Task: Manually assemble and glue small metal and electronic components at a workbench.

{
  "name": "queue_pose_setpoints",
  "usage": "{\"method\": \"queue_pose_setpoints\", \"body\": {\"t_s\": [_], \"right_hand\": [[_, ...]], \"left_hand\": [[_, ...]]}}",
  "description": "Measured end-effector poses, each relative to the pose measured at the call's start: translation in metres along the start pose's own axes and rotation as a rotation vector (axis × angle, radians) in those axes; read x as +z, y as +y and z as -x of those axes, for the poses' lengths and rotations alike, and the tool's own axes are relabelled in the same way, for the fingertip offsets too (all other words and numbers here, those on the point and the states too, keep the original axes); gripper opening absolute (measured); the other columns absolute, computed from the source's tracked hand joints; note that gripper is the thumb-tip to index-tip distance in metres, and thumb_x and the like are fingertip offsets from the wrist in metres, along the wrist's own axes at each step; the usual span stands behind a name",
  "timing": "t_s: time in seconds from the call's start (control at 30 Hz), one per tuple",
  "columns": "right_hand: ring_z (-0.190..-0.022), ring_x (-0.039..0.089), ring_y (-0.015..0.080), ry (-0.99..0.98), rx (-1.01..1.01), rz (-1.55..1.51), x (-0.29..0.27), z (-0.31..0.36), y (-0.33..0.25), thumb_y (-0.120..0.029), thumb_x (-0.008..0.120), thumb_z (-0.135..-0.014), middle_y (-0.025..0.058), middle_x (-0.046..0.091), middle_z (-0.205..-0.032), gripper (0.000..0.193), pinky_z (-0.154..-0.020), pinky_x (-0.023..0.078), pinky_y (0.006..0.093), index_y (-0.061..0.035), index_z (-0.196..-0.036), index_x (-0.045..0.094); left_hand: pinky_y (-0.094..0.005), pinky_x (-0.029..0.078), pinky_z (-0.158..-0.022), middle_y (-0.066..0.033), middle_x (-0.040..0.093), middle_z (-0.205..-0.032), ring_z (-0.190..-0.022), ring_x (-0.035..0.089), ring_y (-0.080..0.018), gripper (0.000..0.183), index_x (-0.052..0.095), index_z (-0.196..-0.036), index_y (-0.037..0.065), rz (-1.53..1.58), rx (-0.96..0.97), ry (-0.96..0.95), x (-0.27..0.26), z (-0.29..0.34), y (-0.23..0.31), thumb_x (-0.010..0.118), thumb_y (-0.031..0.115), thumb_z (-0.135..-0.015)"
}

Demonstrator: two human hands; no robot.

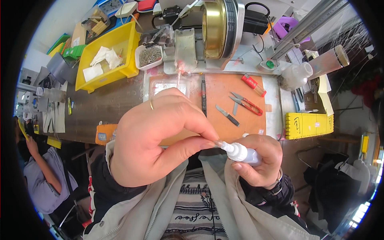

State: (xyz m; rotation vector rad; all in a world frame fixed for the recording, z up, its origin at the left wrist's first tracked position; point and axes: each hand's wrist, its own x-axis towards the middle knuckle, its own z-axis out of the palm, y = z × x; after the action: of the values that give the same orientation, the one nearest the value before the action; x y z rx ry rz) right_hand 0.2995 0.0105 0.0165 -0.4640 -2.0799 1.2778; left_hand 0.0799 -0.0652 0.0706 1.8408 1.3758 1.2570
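Note:
My right hand (pixel 265 154) is wrapped round a small white squeeze bottle (pixel 242 153) with a narrow nozzle, tilted so the nozzle points left. My left hand (pixel 154 134) is closed in a pinch of thumb and forefinger right at the nozzle's tip. Whatever lies between those fingertips is too small to make out. Both hands are in front of my chest, over the near edge of an orange-brown work mat (pixel 212 96). Beyond them on the mat are red-handled thread snips (pixel 250 106), a small knife (pixel 227 115) and a dark slim tool (pixel 204 96).
A yellow bin (pixel 84 82) with white tissues stands far left, beside a white tray of small metal rings (pixel 150 57). A machine with a gold drum (pixel 213 30) fills the back. A red-capped tube (pixel 254 85) and a yellow block (pixel 310 125) are right. Another person sits far left.

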Motion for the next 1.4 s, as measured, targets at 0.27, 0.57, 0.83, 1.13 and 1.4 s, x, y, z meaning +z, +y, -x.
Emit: {"method": "queue_pose_setpoints", "body": {"t_s": [0.27, 0.57, 0.83, 1.13, 1.4], "right_hand": [[-0.054, 0.060, 0.0188, -0.030, -0.045, 0.025, 0.001, -0.006, -0.001, -0.010, 0.074, -0.068, 0.0068, 0.065, -0.070, 0.022, -0.049, 0.044, 0.0262, -0.0018, -0.087, 0.065], [-0.056, 0.062, 0.0188, -0.044, -0.103, -0.057, 0.005, -0.010, -0.002, -0.009, 0.073, -0.069, 0.0080, 0.066, -0.071, 0.021, -0.050, 0.046, 0.0258, 0.0005, -0.086, 0.064], [-0.056, 0.061, 0.0189, 0.005, -0.050, -0.064, 0.010, -0.001, 0.004, -0.013, 0.074, -0.070, 0.0077, 0.065, -0.072, 0.025, -0.050, 0.044, 0.0259, -0.0007, -0.089, 0.064], [-0.062, 0.064, 0.0154, -0.062, -0.047, -0.010, 0.008, -0.002, 0.001, -0.019, 0.067, -0.078, 0.0087, 0.065, -0.071, 0.026, -0.057, 0.049, 0.0242, 0.0035, -0.089, 0.059], [-0.060, 0.063, 0.0147, -0.016, -0.061, 0.025, 0.012, -0.002, 0.000, -0.019, 0.067, -0.078, 0.0079, 0.065, -0.070, 0.026, -0.056, 0.048, 0.0239, 0.0034, -0.088, 0.058]], "left_hand": [[-0.0279, 0.039, -0.062, -0.0057, 0.064, -0.076, -0.069, 0.054, -0.0173, 0.020, 0.064, -0.079, 0.003, 0.161, 0.047, -0.020, 0.002, -0.001, -0.009, 0.077, 0.000, -0.065], [-0.0283, 0.036, -0.064, -0.0070, 0.065, -0.079, -0.070, 0.053, -0.0163, 0.021, 0.070, -0.078, 0.003, 0.612, -0.141, 0.029, 0.018, 0.010, -0.021, 0.082, 0.006, -0.061], [-0.0290, 0.038, -0.070, -0.0125, 0.063, -0.095, -0.079, 0.052, -0.0186, 0.021, 0.071, -0.087, 0.003, 0.623, -0.214, 0.162, 0.032, 0.015, -0.013, 0.072, 0.021, -0.077], [-0.0303, 0.040, -0.072, -0.0104, 0.060, -0.089, -0.081, 0.052, -0.0190, 0.023, 0.067, -0.083, 0.002, 0.550, -0.160, 0.326, 0.037, 0.015, -0.016, 0.074, 0.023, -0.076], [-0.0297, 0.038, -0.067, -0.0082, 0.059, -0.081, -0.077, 0.050, -0.0187, 0.017, 0.065, -0.075, 0.002, 0.585, -0.199, 0.324, 0.035, 0.016, -0.012, 0.075, 0.015, -0.073]]}}
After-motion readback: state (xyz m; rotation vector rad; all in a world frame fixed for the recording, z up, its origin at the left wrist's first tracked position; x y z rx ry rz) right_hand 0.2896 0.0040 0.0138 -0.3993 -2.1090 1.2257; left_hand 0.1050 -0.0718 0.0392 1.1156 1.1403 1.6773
